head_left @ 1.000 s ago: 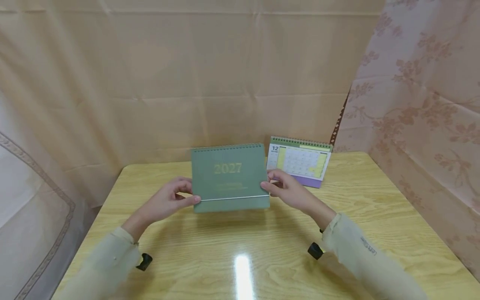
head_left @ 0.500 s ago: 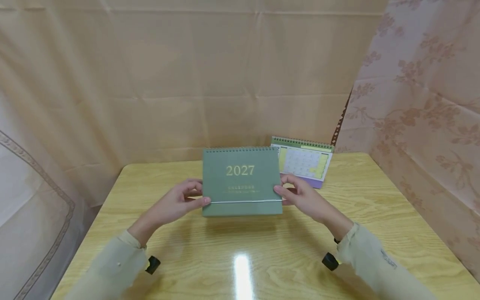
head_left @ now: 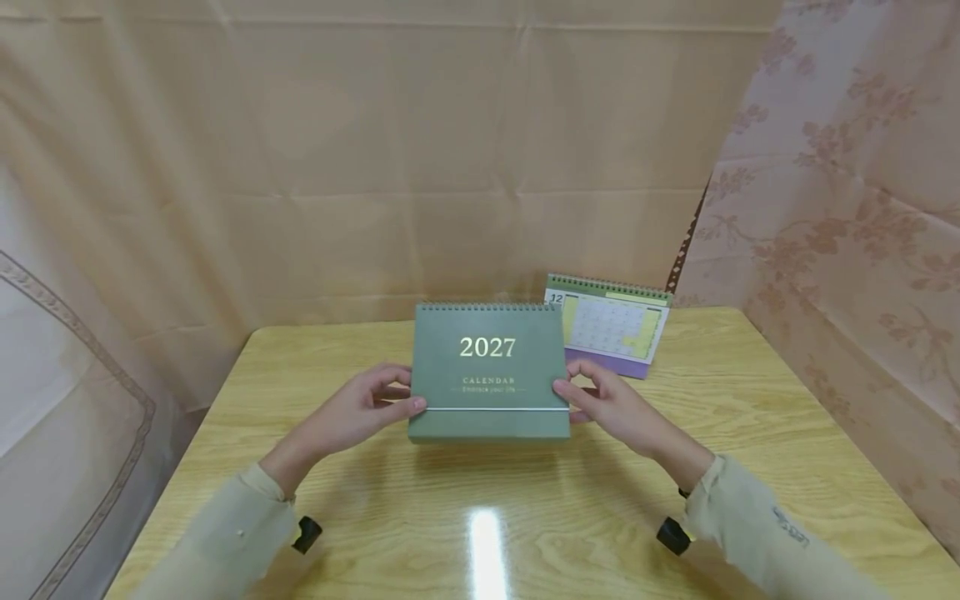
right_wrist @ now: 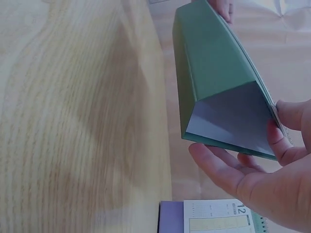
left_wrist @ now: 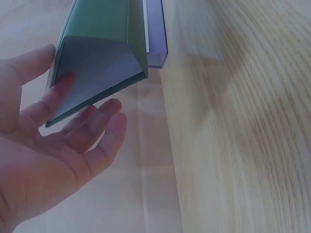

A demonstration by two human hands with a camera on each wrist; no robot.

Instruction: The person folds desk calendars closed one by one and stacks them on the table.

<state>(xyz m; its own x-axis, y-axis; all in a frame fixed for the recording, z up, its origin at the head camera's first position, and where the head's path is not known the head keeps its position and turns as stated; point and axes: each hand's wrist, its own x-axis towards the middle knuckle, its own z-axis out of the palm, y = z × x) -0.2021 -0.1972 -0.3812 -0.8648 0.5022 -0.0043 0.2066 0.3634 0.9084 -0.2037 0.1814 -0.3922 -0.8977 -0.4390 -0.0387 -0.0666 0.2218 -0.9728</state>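
Farther right, perhaps lower: green calendar (head_left: 490, 368)

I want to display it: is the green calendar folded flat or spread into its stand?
Spread: both wrist views look into the green calendar through its hollow end.

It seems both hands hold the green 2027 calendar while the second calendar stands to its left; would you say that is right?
Not quite: the head view shows the second calendar to the right of the green 2027 calendar, not the left; the rest is correct.
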